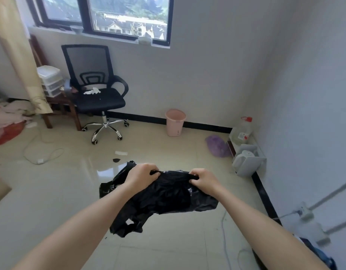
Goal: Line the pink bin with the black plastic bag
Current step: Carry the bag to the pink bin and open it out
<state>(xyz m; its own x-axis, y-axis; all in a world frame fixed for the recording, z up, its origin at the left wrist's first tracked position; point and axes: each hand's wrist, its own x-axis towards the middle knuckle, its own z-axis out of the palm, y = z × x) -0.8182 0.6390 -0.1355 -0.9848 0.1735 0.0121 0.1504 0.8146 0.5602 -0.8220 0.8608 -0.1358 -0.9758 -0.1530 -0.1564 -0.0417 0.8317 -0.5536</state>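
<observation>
Surveying, largest item first: each entry recorded one thing as it stood.
Floor (168, 250): pale glossy tile, bounded by a black skirting strip at the foot of the white walls.
Window (127, 14): black-framed, set in the far wall, with rooftops visible through the glass.
Office chair (98, 94): black mesh, on a chrome wheeled base, stood under the window; a white crumpled item lay on its seat.
Black plastic bag (164, 197): held up in the air over the floor, crumpled and hanging slack below both hands, its upper edge bunched between them. It was well apart from the bin.
Pink bin (175, 122): upright on the floor against the far wall, right of the chair, mouth open and unlined.
Purple bag (218, 146): lay on the floor near the right-hand corner, beside a clear bottle with a red cap (243, 130).
Left hand (142, 177): fingers curled closed, pinching the bag's upper edge at the left.
Right hand (204, 180): fingers curled closed, pinching the same edge at the right, near the left hand.
</observation>
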